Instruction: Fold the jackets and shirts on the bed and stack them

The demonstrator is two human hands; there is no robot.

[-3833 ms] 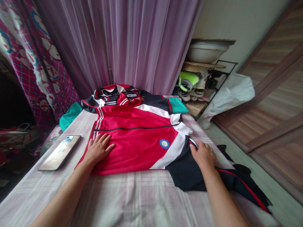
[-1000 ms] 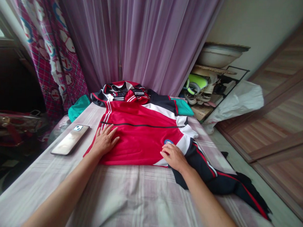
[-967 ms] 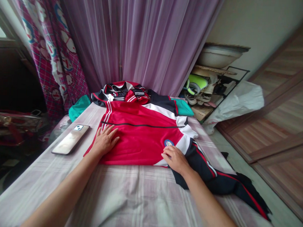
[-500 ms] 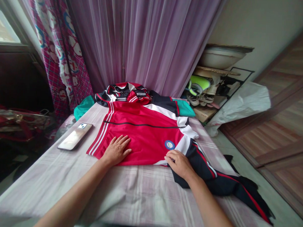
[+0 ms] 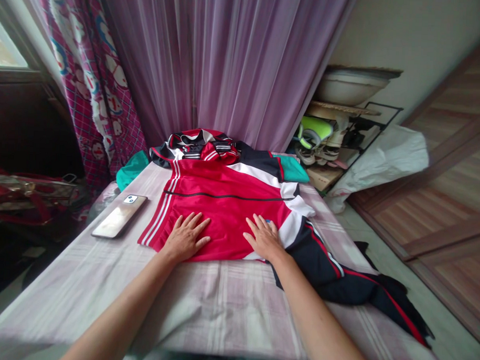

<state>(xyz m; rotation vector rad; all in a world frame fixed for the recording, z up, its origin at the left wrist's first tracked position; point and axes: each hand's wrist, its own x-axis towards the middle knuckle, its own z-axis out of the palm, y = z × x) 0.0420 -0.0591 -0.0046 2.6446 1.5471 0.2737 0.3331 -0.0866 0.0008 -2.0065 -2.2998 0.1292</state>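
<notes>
A red, white and navy zip-up track jacket (image 5: 219,200) lies flat on the table, its striped hem to the left and its collar to the right. My left hand (image 5: 185,236) rests open on the red front near the hem, fingers spread. On the chest side, my right hand (image 5: 264,236) lies flat with fingers apart, covering most of the round blue badge. One navy sleeve (image 5: 362,289) with a red stripe stretches toward the table's right front corner. The other sleeve (image 5: 260,161) reaches back across the far side.
A phone (image 5: 119,216) lies face down at the left. Bunched clothes (image 5: 204,146) and a teal cloth (image 5: 291,168) are at the table's far edge, before a purple curtain (image 5: 244,64). To the right stand a shoe rack (image 5: 343,152) and a white bag (image 5: 386,159).
My right hand has moved left from the jacket's lower edge onto the red front, its curled fingers now spread flat over the badge. My left hand stays in place.
</notes>
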